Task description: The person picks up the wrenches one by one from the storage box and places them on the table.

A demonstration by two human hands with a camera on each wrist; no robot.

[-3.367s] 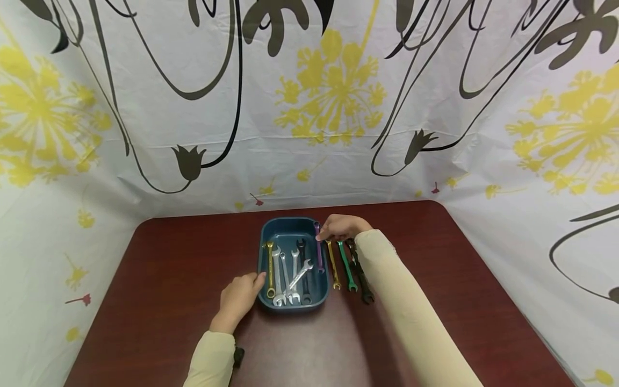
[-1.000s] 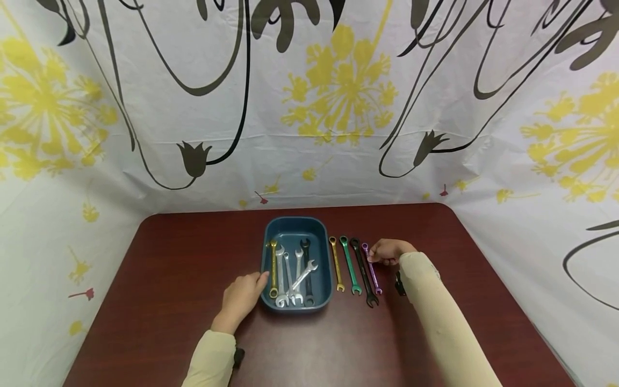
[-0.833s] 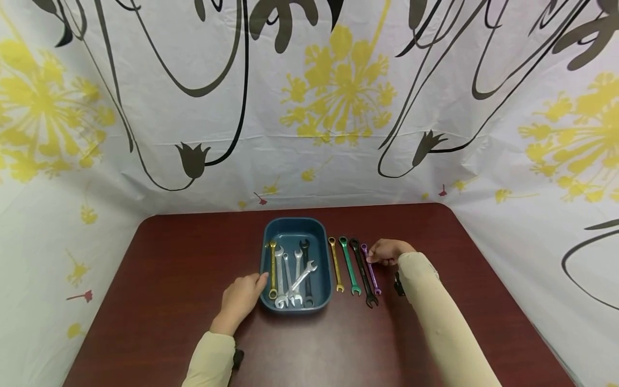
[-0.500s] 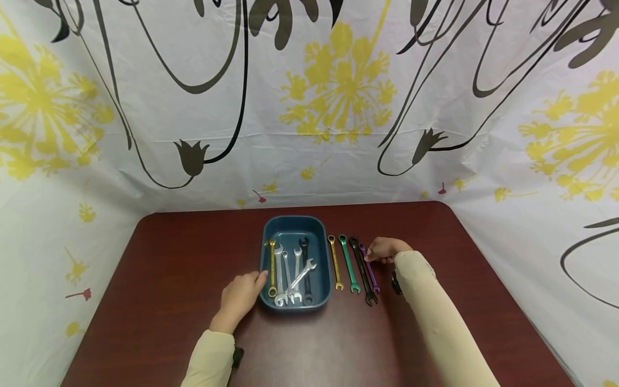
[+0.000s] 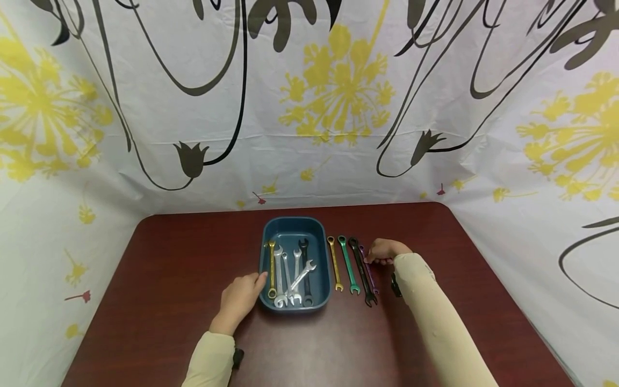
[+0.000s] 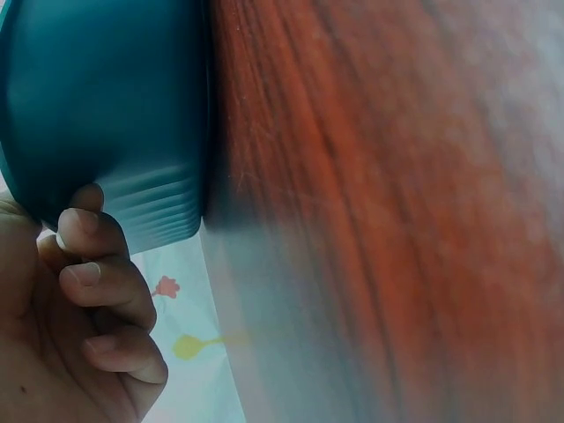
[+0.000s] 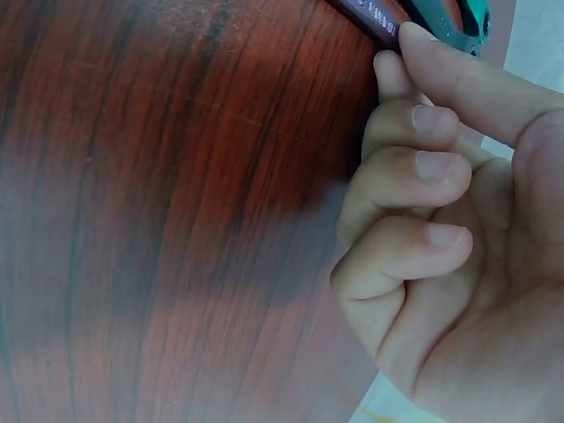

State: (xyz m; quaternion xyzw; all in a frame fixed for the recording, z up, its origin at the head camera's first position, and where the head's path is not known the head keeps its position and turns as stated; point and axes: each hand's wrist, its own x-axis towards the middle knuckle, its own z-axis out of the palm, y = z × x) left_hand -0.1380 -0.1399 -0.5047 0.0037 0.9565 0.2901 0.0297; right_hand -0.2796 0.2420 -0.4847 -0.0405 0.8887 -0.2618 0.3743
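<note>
A blue tray (image 5: 292, 230) stands on the table with several wrenches inside: gold, silver and dark ones. My left hand (image 5: 238, 296) grips its left rim, thumb on top and fingers curled against the outer wall, as the left wrist view shows. To the right of the tray lies a row of wrenches: gold (image 5: 335, 264), green (image 5: 349, 266) and black (image 5: 362, 273). Close beside the black one is a slim purple wrench (image 5: 371, 278). My right hand (image 5: 384, 251) pinches it between thumb and forefinger near its far end; the other fingers are curled.
The table (image 5: 193, 258) is dark red wood with rounded far corners. Behind and at both sides hangs a white cloth (image 5: 232, 118) with floral print. One silver wrench (image 5: 303, 273) lies slantwise across others in the tray.
My right hand has carried the purple wrench from the tray's right side to beyond the black wrench, then edged it slightly left toward that one. My left hand has stayed at the rim.
</note>
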